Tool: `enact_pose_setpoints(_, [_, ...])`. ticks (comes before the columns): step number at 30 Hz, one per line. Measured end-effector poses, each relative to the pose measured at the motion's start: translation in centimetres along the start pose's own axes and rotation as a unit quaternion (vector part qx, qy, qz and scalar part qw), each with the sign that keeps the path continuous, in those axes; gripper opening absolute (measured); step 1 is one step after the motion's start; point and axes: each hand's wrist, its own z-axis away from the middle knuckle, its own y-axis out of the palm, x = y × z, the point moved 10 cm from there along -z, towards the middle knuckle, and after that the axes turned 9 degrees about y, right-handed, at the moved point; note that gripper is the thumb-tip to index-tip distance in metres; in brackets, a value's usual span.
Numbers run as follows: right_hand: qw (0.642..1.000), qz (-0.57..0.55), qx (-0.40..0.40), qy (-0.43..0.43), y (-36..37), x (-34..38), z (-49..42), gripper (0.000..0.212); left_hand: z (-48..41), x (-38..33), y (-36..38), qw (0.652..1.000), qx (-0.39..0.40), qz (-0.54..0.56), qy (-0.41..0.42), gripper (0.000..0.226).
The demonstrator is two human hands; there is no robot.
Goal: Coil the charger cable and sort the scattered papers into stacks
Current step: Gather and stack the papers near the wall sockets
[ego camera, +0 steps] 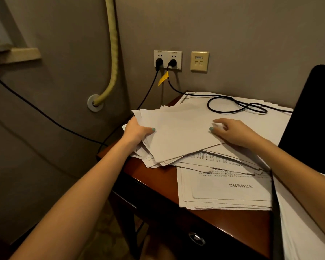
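A loose pile of white papers (178, 132) lies across the left half of the brown desk (158, 177). My left hand (137, 131) grips the pile's left edge, thumb on top and fingers underneath. My right hand (231, 131) rests on the top sheet near its right edge, fingers bent. A second stack of printed papers (225, 190) sits at the desk's front. More sheets (270, 126) cover the back right. A black charger cable (233, 106) runs from the wall socket (167, 60) and lies in a loose loop on the far papers.
A second black cable (146, 94) hangs from the socket down past the desk's left edge. A dark chair back (311, 117) stands at the right. A yellowish hose (114, 53) enters the wall at left. The desk has a drawer handle (196, 239) at front.
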Motion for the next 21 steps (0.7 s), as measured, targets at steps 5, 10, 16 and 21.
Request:
enact_pose_setpoints(5, [0.991,-0.129,-0.037,-0.008,-0.6,0.4,0.1,0.052,2.0,-1.8,-2.5,0.996,-0.020,0.080,0.020,0.032])
enact_pose_setpoints(10, [0.919,-0.393,0.001,-0.014,-1.3,0.8,-0.1,0.040,3.5,-5.6,-5.1,0.984,-0.032,0.154,0.082,0.020])
enact_pose_setpoints(16, [0.805,-0.573,-0.148,-0.048,-8.3,0.2,0.8,0.017,2.7,-12.3,-4.7,0.969,-0.007,0.185,0.163,0.015])
enact_pose_setpoints(21, [0.789,-0.544,-0.258,-0.120,-13.1,1.1,3.4,0.016,2.0,-16.0,-2.6,0.959,-0.018,0.177,0.222,0.018])
